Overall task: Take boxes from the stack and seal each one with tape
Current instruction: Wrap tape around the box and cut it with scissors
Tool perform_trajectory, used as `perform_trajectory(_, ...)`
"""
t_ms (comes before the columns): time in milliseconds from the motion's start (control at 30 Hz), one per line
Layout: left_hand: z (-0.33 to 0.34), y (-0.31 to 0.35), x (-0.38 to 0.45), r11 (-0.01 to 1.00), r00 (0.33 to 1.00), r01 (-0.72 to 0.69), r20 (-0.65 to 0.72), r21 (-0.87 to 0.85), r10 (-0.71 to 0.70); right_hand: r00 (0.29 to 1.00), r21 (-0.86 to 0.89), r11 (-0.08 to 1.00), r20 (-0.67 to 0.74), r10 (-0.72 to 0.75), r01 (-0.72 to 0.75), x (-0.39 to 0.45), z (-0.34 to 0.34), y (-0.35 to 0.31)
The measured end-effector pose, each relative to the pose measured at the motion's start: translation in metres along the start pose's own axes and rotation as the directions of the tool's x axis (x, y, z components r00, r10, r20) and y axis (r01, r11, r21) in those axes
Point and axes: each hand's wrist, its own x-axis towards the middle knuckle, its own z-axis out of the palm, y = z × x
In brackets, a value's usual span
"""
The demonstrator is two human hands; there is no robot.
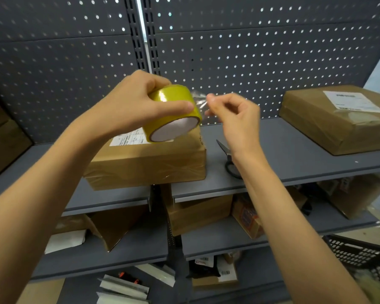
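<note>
Yellow-tinted clear packing tape roll (176, 110) with white core, held up tilted above the box, core end facing down toward camera; short clear strip (199, 101) peeled off its right side. Brown cardboard box (147, 163) with white label, tape-wrapped, flat at shelf's front edge. Second brown labelled box (338, 119) lies flat, far right on same shelf.

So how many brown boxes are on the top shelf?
2: one box under the tape roll that the left hand holds, another box at far right. Brown shapes at the left edge are unclear.
</note>
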Motion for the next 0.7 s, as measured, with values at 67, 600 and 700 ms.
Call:
perform_trajectory(67, -0.004, 0.000, 0.001, 0.980, 0.999, 0.007, -0.037, 0.200, 0.001, 0.998, -0.027, 0.998, -0.025, -0.062, 0.062, 0.007, -0.006, -0.009)
perform_trajectory(600, -0.011, -0.002, 0.005, 0.953, 0.991, 0.115, 0.027, 0.280, -0.128, 0.987, -0.034, 0.994, -0.133, 0.094, -0.099, 0.003, -0.034, 0.021)
perform_trajectory(700, -0.013, 0.000, 0.011, 0.959, 0.994, 0.099, 0.015, 0.264, -0.106, 0.962, -0.037, 0.969, -0.133, 0.237, -0.244, -0.005, -0.034, 0.039)
